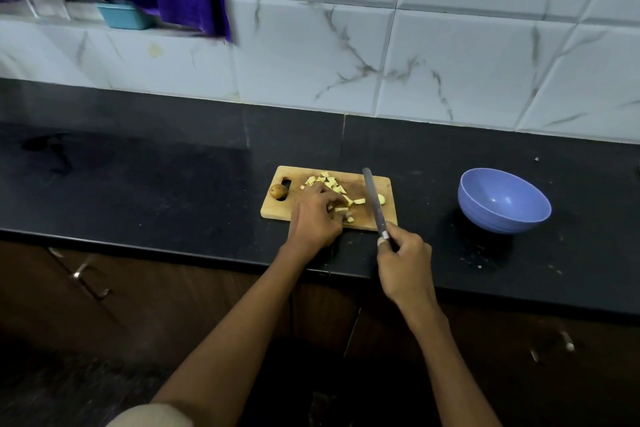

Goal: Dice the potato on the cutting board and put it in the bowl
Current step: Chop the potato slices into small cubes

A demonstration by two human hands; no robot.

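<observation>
The left hand [317, 215] lay over the potato pieces [330, 184] on the cutting board [277, 208], its fingers curled down among them; whether they pinched any I could not tell. The right hand [403, 262] gripped the knife [374, 201], blade laid across the board's right part. 1 unpeeled end piece [278, 191] sat by the handle slot. The bowl [504, 201] stood well apart, right, apparently empty. Likely gathering: keep fingertips tucked from the edge, bunch the pieces, then carry.
</observation>
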